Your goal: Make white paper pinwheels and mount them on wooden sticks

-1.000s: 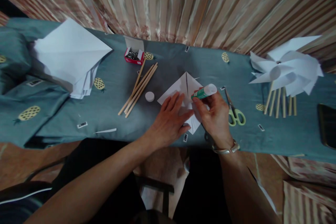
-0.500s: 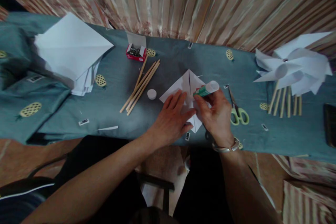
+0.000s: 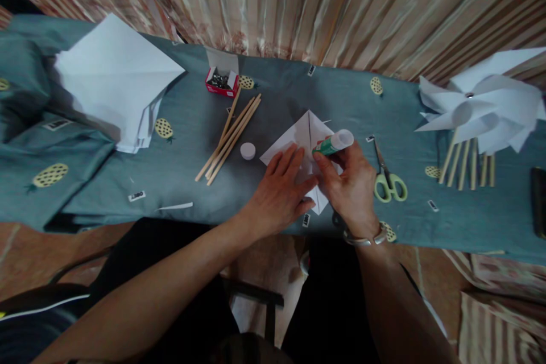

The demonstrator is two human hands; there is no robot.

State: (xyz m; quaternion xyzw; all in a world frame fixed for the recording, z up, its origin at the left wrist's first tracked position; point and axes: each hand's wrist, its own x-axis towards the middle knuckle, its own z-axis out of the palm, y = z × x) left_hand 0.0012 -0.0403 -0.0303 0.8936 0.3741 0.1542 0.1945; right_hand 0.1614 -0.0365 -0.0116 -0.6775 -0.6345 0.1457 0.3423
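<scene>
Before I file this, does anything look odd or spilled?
Nothing looks spilled. One stray bit: a thin white strip, perhaps a paper offcut, lies apart from the paper stack, near the front of the tablecloth.

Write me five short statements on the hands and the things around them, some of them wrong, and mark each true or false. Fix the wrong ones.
1. The right hand holds a glue stick. True.
2. The left hand is gripping the scissors. False: the left hand rests on the white folded paper.
3. The wooden sticks lie left of the folded paper. True.
4. The red box is closed. False: the red box is open, with metal pieces showing inside.
5. The white cap lies between the sticks and the folded paper. True.
</scene>
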